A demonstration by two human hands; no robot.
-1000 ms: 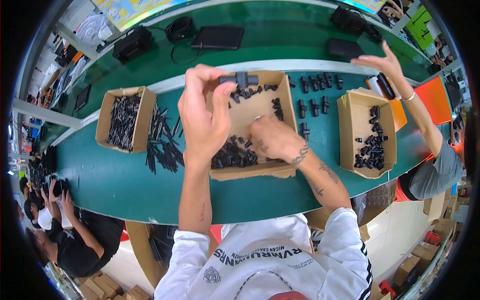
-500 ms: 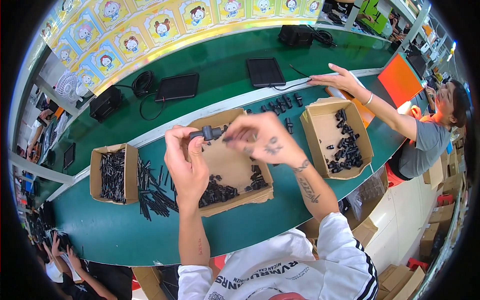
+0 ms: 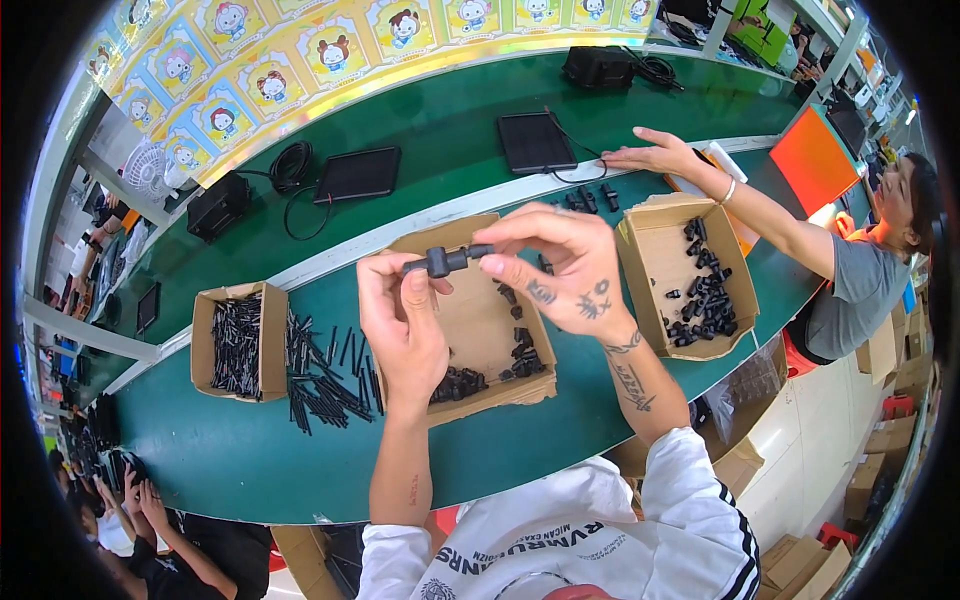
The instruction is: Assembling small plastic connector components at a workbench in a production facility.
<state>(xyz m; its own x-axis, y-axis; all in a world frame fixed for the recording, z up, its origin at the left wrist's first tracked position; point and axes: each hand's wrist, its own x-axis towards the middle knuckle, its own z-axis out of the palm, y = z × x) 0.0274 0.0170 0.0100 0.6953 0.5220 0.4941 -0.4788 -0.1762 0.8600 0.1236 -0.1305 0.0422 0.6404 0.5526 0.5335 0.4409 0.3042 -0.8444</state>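
Note:
My left hand (image 3: 405, 315) grips a black T-shaped plastic fitting (image 3: 437, 263) between thumb and fingers, held level above the middle cardboard box. On the fitting's right end, my right hand (image 3: 560, 265) pinches a small black end piece (image 3: 480, 251) with thumb and forefinger. The two pieces touch; how far one sits inside the other I cannot tell. Below the hands, the middle cardboard box (image 3: 475, 345) holds loose small black parts (image 3: 458, 385) along its near and right sides. Part of that box is hidden by my hands.
Left, a cardboard box (image 3: 273, 345) holds thin black rods, with loose rods (image 3: 322, 385) beside it. Right, another box (image 3: 655, 255) contains black fittings. Behind stand two black panels (image 3: 358, 174) with cables. A co-worker's hand (image 3: 650, 155) reaches over the bench from the right.
My right hand, blurred and slightly apart before, has come against the fitting's right end with the end piece. The view has shifted slightly. The co-worker's hand has moved a little left.

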